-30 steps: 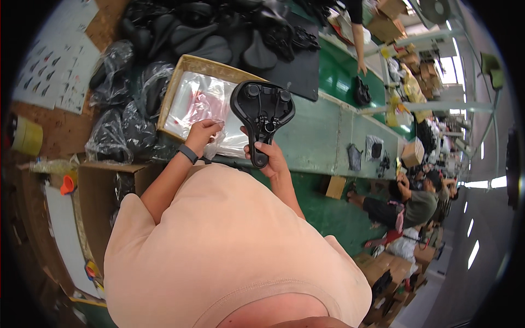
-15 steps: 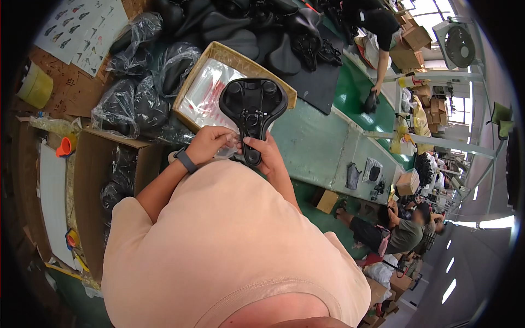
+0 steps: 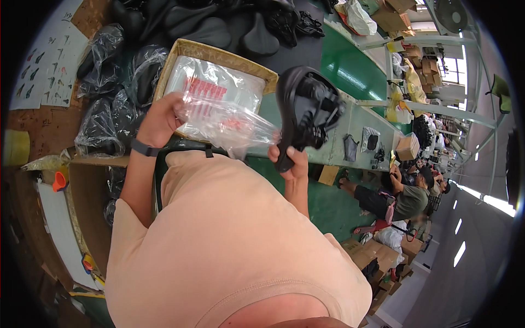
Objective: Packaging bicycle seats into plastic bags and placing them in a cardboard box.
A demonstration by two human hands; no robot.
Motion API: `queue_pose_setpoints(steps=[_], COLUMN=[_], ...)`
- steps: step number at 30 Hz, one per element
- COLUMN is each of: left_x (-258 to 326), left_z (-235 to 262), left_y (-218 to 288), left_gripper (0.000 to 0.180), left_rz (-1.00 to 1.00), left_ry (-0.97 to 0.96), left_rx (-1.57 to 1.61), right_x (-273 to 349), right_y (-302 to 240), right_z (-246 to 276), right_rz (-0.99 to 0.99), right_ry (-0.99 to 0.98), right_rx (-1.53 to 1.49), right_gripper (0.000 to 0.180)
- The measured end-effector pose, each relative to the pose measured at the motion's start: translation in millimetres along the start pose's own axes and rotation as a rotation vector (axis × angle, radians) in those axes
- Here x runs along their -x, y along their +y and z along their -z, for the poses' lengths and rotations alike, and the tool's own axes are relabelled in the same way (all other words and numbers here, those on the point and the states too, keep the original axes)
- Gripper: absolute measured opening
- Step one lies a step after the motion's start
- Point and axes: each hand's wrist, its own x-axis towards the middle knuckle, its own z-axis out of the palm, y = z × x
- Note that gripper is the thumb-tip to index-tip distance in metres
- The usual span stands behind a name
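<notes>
Right hand (image 3: pixel 293 162) grips saddle (image 3: pixel 295 106) by nose (image 3: pixel 284 162), rest beyond; left hand (image 3: pixel 163 117) pinches clear bag (image 3: pixel 232 124).

A long workshop with a green floor (image 3: pixel 339 208), lit by bright windows (image 3: pixel 454 68) and strip lights (image 3: pixel 486 199).
The floor runs along the near edge of the grey-green bench (image 3: pixel 306 134), whose far edge borders a glossy bright-green surface (image 3: pixel 353 63). Pale metal posts (image 3: pixel 432 107) rise from beside that far edge, and a fan (image 3: pixel 451 15) sits near the windows. Beyond the bench's right end, the grey ceiling (image 3: pixel 476 232) carries the strip lights in rows; cardboard cartons (image 3: pixel 383 254) stand stacked on the near side.
</notes>
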Motion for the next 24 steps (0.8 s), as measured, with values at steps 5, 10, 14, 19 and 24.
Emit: queue_pose_setpoints(steps=[5, 10, 14, 19, 24], left_x=[-49.6, -38.9, -29.0, -29.0, -28.4], left_z=[-47.8, -163.1, -166.0, -128.9, -121.0], left_y=[-42.5, -56.2, -26.0, 97.4, 129.0], left_gripper=[0.025, 0.009, 0.005, 0.018, 0.023], left_rz=[-0.116, -0.688, -0.720, -1.199, -1.388], left_ry=[0.230, -0.521, -0.408, 0.686, 0.937], left_rx=[-0.679, -1.280, -1.172, -0.529, -0.732], right_x=[-0.6, -49.8, -99.5, -212.0, -371.2], right_y=[-9.0, 20.8, -2.4, -69.8, -73.4], right_z=[25.2, -2.2, 40.4, 72.6, 165.2], right_rz=[-0.008, -0.050, -0.448, -0.079, -0.134], right_ry=[-0.050, 0.187, -0.032, 0.046, 0.510], right_rx=[0.711, 0.876, 0.199, 0.603, 0.766], right_gripper=[0.080, 0.094, 0.069, 0.063, 0.094])
